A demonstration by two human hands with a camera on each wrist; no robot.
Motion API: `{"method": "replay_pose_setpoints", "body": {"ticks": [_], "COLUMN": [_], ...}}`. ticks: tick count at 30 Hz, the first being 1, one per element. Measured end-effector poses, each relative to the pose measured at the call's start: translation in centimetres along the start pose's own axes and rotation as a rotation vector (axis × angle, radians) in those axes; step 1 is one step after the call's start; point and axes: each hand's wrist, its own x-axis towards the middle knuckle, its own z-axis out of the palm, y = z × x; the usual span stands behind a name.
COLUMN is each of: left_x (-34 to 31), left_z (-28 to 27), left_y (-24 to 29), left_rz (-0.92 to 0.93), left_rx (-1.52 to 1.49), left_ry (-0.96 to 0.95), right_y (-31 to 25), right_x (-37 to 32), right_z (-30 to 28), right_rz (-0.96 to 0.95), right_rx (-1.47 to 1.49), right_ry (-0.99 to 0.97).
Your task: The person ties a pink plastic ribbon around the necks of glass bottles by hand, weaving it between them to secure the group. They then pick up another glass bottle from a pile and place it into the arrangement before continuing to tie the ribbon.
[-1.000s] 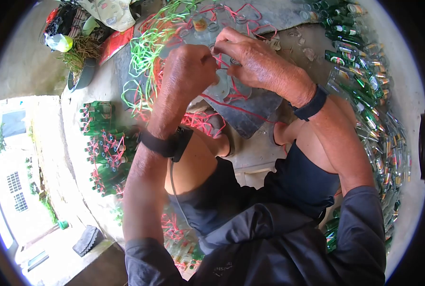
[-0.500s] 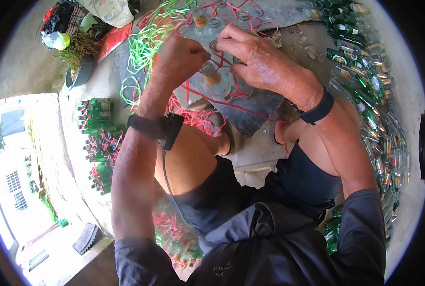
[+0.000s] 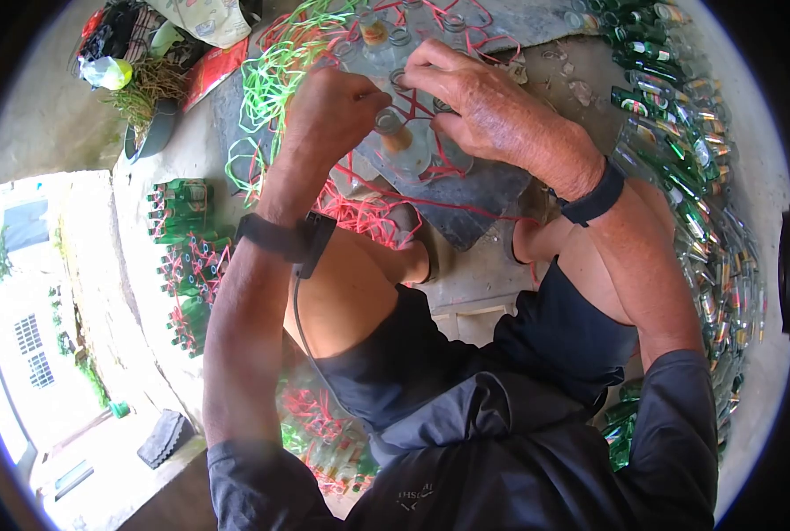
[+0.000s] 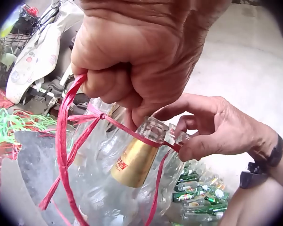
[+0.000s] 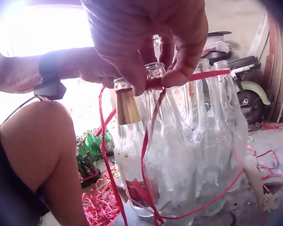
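A cluster of clear glass bottles (image 5: 212, 141) stands upright, bound round the necks with red plastic strapping (image 4: 62, 141). One bottle (image 4: 137, 162) has a gold neck label. My left hand (image 3: 328, 113) is curled over the near bottle tops, gripping a length of the strapping that loops down out of the fist in the left wrist view. On the other side, my right hand (image 3: 492, 108) pinches the strapping between thumb and fingers at a bottle neck, as the right wrist view shows. The bottle mouths under the fingers are partly hidden.
Bright green strapping (image 3: 275, 88) lies in a tangle beside the bottles, and a red heap (image 3: 368, 221) lies near one foot. Rows of green bottles (image 3: 647, 106) line the right side. More green bottles (image 3: 181, 212) stand bundled at the left. A dark slab (image 3: 466, 217) lies underneath.
The hands were close together over the bottles and have drawn apart. The left hand moved left, uncovering the gold-labelled bottle; the right shifted only slightly. Over the last half second little moved.
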Motion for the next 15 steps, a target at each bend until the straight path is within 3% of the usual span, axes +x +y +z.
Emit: {"method": "replay_pose_setpoints", "body": {"ticks": [15], "left_x": [-2.1], "left_z": [1.5], "left_y": [-1.3], "left_rz": [-0.083], "left_rx": [-0.192], "left_ry": [0.064], "right_y": [0.0], "right_x": [0.0], "right_z": [0.1], "right_rz": [0.009], "right_rx": [-0.019], "right_ry": [-0.028]}}
